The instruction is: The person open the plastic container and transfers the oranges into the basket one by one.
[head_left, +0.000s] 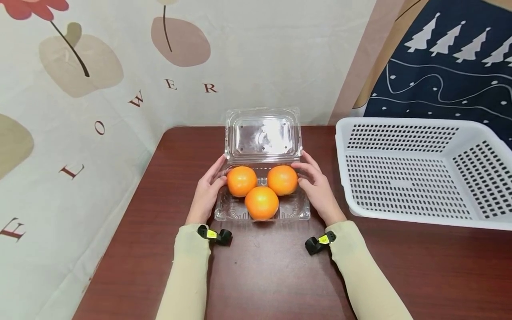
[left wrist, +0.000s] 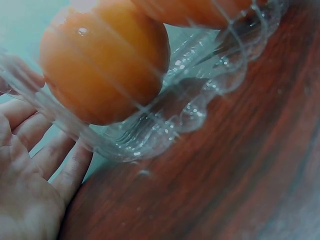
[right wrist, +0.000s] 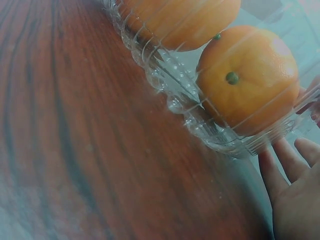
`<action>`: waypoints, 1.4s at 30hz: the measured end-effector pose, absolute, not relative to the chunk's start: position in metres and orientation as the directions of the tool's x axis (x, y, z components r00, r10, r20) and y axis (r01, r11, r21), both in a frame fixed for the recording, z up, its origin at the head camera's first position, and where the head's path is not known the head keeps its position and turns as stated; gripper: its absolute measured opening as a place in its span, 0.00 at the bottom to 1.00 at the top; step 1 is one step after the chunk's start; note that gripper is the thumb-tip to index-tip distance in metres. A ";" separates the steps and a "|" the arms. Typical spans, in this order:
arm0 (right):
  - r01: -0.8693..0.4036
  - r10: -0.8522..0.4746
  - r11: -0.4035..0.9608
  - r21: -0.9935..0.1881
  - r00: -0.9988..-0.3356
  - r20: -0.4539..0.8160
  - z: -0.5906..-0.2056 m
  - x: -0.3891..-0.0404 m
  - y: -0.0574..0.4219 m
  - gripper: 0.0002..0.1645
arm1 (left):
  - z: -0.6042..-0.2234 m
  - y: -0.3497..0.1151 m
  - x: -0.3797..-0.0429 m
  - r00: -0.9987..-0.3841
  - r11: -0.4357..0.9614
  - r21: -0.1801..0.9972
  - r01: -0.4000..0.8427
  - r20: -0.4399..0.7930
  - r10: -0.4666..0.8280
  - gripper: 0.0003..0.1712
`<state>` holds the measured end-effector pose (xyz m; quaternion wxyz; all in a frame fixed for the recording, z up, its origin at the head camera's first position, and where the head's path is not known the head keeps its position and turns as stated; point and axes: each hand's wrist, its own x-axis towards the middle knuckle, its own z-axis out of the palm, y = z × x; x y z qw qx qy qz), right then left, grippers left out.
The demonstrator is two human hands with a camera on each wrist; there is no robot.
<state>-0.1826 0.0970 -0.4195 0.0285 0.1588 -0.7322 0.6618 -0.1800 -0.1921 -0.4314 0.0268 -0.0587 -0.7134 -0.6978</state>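
Note:
A clear plastic clamshell box (head_left: 288, 209) stands on the table with its lid (head_left: 262, 133) raised at the back. Inside its base sit three oranges: a back left orange (head_left: 242, 181), a back right orange (head_left: 282, 180) and a front orange (head_left: 262, 203). My left hand (head_left: 207, 191) grips the box's left side wall, thumb over the rim beside the orange and fingers along the outside. On the opposite side my right hand (head_left: 320, 193) holds the right wall the same way. Both wrist views show the fingers (left wrist: 75, 167) against the outer plastic and the thumb behind the wall.
A large white perforated basket (head_left: 344, 178) stands to the right of the box. Behind the dark red wooden table (head_left: 264, 275) hangs a pale printed cloth (head_left: 280, 58), with a navy tree-patterned cloth (head_left: 444, 80) at the back right.

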 end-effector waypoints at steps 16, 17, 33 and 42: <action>-0.263 -0.200 0.058 -0.963 -0.948 0.247 -0.417 -0.181 0.098 0.22 | -0.410 -0.185 -0.170 -0.997 0.033 0.997 0.077 0.075 0.036 0.29; -0.261 -0.201 0.057 -0.964 -0.948 0.245 -0.417 -0.181 0.098 0.22 | -0.410 -0.185 -0.170 -0.997 0.032 0.997 0.076 0.075 0.036 0.29; -0.266 -0.212 0.079 -0.961 -0.946 0.245 -0.417 -0.180 0.096 0.22 | -0.409 -0.185 -0.168 -0.997 0.046 0.996 0.074 0.073 0.030 0.29; -0.253 -0.206 0.081 -0.964 -0.951 0.232 -0.415 -0.180 0.097 0.22 | -0.406 -0.184 -0.167 -0.997 0.049 0.996 0.070 0.069 0.029 0.29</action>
